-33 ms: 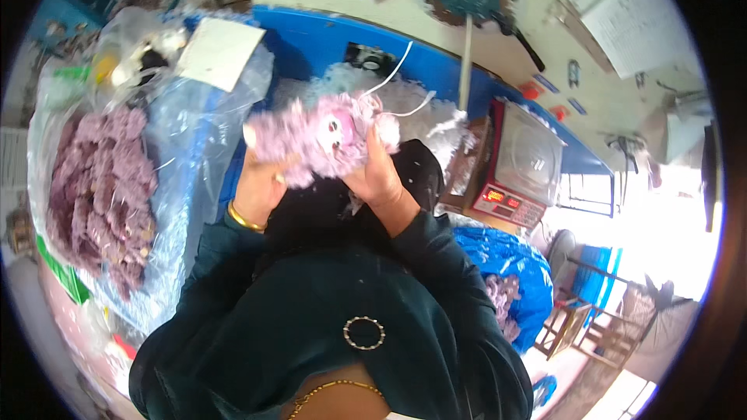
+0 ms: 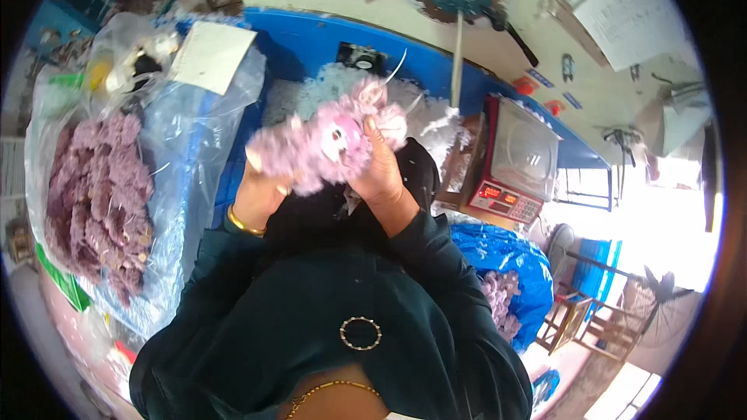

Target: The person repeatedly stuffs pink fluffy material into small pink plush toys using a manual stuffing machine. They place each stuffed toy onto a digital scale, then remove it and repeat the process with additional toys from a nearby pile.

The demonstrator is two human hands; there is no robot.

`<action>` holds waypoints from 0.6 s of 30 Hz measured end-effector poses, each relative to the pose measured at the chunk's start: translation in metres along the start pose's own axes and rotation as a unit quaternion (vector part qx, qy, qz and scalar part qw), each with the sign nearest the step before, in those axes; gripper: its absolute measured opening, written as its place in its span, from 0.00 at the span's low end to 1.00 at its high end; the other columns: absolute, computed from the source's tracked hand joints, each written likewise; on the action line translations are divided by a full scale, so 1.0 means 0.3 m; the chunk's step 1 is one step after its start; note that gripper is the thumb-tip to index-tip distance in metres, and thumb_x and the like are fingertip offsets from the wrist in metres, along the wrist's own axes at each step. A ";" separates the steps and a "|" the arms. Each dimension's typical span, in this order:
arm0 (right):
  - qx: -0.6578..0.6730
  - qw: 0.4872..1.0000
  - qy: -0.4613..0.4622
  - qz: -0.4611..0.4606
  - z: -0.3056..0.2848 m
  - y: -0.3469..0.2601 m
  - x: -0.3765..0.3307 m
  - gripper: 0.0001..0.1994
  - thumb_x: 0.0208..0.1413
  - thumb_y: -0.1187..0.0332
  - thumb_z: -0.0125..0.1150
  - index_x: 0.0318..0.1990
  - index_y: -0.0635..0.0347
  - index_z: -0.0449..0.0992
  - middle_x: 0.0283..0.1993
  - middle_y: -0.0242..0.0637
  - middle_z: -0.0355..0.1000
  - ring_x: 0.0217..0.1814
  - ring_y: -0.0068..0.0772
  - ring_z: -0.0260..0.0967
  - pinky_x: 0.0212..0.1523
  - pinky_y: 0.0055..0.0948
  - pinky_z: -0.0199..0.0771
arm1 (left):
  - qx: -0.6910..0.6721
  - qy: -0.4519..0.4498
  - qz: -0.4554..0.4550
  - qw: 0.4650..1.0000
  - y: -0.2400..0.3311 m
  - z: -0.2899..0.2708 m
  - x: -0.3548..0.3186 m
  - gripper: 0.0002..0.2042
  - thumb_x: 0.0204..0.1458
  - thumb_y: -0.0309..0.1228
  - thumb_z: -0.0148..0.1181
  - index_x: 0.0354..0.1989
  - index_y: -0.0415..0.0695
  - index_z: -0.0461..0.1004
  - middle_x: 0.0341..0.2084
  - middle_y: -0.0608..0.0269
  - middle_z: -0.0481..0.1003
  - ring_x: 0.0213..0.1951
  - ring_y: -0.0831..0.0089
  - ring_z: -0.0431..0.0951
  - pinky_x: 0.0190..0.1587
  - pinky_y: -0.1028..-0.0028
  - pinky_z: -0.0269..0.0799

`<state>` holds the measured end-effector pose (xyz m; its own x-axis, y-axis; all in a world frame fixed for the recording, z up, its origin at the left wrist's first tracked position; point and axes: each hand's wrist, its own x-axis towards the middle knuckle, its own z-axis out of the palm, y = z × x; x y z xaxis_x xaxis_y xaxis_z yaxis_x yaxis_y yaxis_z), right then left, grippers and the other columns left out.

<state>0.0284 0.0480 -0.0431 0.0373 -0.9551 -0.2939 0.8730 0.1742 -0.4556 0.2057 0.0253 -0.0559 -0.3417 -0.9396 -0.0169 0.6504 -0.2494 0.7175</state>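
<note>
Pink furry toy is sitting between both hands, in front of the person's lap, with its ears end pointing up and right; left hand is closing around the lower end, fingers mostly hiding behind the fur; right hand is wrapping the head end, thumb lying along the side of the head, remaining fingers hiding behind; both hands are gripping, neither is standing open.

Progress, judging by looks: face is showing dark eyes, ears are standing out, so the shaping of the head is seeming done; body is looking plump, so filling is probably well along; white string is sticking out loose near the ears, so trimming or tying is seeming left; fur is blurring, so any open seam is not showing, cannot tell.

Around it: white stuffing is lying just beyond the toy, inside the blue tub; a heap of pink toys is lying at left in a clear plastic bag; whether those are finished or waiting, cannot tell; more pink pieces are showing in a blue bag at right, state likewise unclear; red scale is standing nearby, display glowing, pan bearing no toy.
</note>
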 end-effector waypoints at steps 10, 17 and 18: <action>-0.678 0.654 -0.170 -0.288 0.102 -0.290 -0.141 0.16 0.36 0.68 0.73 0.35 0.58 0.76 0.34 0.38 0.71 0.38 0.40 0.70 0.39 0.33 0.70 | 0.151 -0.205 -0.146 0.956 -0.024 0.151 0.063 0.19 0.57 0.37 0.55 0.51 0.36 0.69 0.46 0.62 0.71 0.49 0.76 0.68 0.51 0.76 0.64; -0.670 0.649 -0.021 -0.360 -0.061 -0.287 -0.194 0.26 0.39 0.66 0.74 0.47 0.60 0.69 0.46 0.44 0.68 0.49 0.45 0.65 0.48 0.38 0.66 | 0.005 -0.195 -0.370 0.908 -0.019 0.305 0.103 0.17 0.55 0.37 0.57 0.47 0.37 0.71 0.37 0.64 0.75 0.39 0.78 0.73 0.43 0.77 0.70; -0.678 0.633 -0.019 -0.374 -0.067 -0.292 -0.197 0.26 0.41 0.66 0.73 0.48 0.61 0.69 0.45 0.44 0.69 0.48 0.44 0.66 0.48 0.37 0.66 | 0.066 -0.210 -0.327 0.919 -0.039 0.292 0.110 0.16 0.54 0.35 0.58 0.46 0.37 0.71 0.36 0.64 0.75 0.39 0.78 0.73 0.43 0.77 0.70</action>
<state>-0.0599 0.0941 -0.0027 -0.1056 -0.8928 0.4379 -0.5642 -0.3088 -0.7657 0.1276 0.0178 -0.0038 -0.8794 -0.4197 -0.2246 0.1345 -0.6716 0.7286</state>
